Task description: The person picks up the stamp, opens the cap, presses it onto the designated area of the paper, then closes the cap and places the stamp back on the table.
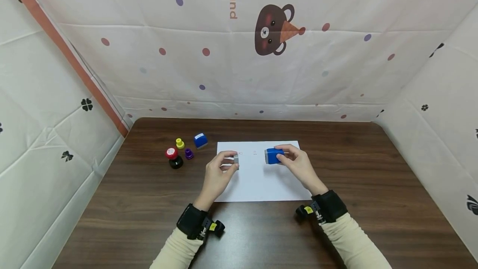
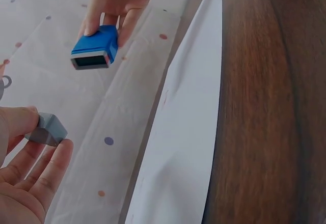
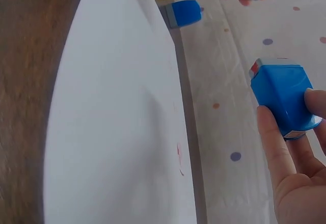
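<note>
My right hand [image 1: 301, 169] holds a blue stamp [image 1: 274, 156] between thumb and fingers, above the white paper [image 1: 257, 184]. In the left wrist view the stamp's uncovered dark face, framed in grey, points toward the left hand. A small grey cap [image 2: 48, 130] is pinched between the thumb and fingers of my left hand [image 1: 216, 177], over the paper's left edge. Cap and stamp are apart, with a gap between them. Small faint red marks show near the paper's top edge in the head view.
Left of the paper stand a second blue stamp [image 1: 200, 140], a yellow stamp [image 1: 180, 144], a small purple stamp [image 1: 189, 153] and a red-topped black bottle-shaped piece [image 1: 175, 162]. All rest on the brown wooden table [image 1: 149, 206]. A patterned cloth [image 1: 224, 69] rises behind it.
</note>
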The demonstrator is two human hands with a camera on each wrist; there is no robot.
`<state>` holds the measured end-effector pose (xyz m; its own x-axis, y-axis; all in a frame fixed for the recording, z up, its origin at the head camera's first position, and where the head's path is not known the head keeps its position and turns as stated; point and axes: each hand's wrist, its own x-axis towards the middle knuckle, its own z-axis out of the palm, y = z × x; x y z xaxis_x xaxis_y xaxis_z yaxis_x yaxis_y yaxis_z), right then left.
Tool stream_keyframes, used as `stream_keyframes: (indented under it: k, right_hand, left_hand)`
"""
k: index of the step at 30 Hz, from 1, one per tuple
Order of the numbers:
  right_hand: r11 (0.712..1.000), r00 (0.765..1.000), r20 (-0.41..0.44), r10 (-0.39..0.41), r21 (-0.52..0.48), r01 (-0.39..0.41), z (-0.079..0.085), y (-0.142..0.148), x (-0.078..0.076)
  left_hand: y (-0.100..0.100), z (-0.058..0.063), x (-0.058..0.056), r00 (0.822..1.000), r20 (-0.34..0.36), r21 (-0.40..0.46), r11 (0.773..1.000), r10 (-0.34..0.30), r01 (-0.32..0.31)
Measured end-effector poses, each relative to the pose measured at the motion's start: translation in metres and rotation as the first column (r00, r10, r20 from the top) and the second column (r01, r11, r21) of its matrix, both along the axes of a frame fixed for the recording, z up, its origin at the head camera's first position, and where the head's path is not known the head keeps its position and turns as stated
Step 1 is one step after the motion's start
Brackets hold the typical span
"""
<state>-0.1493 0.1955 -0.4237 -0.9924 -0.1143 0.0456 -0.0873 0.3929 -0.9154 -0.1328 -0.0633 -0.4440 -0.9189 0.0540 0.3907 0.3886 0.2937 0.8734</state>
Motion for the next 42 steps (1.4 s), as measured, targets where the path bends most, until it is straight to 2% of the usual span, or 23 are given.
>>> stream_keyframes:
  k: [8, 17, 23, 29, 37, 42]
  right_hand:
    - [0.993, 0.998, -0.048, -0.027, 0.117, 0.033, 0.003, 0.013, -0.013]
    - [0.966, 0.993, -0.122, 0.007, 0.257, 0.025, 0.008, 0.026, -0.025]
    - [0.934, 0.976, -0.212, 0.042, 0.356, 0.037, 0.006, 0.032, -0.034]
    - [0.901, 0.963, -0.255, 0.084, 0.433, 0.036, 0.004, 0.037, -0.041]
    - [0.840, 0.959, -0.243, 0.148, 0.543, 0.008, 0.005, 0.037, -0.047]
    - [0.794, 0.957, -0.230, 0.179, 0.608, -0.002, 0.003, 0.036, -0.049]
  left_hand:
    - [-0.008, 0.002, 0.002, 1.000, 0.007, -0.012, 1.000, 0.018, -0.017]
    - [-0.014, 0.003, 0.002, 1.000, -0.007, 0.009, 1.000, 0.019, -0.019]
    - [-0.016, 0.003, 0.003, 1.000, -0.018, 0.004, 1.000, 0.021, -0.021]
    - [-0.017, 0.002, 0.003, 1.000, -0.016, -0.004, 1.000, 0.026, -0.027]
    - [-0.017, 0.002, 0.004, 1.000, -0.011, 0.012, 1.000, 0.021, -0.021]
    - [-0.017, 0.003, 0.005, 0.999, 0.011, 0.021, 0.999, 0.038, -0.038]
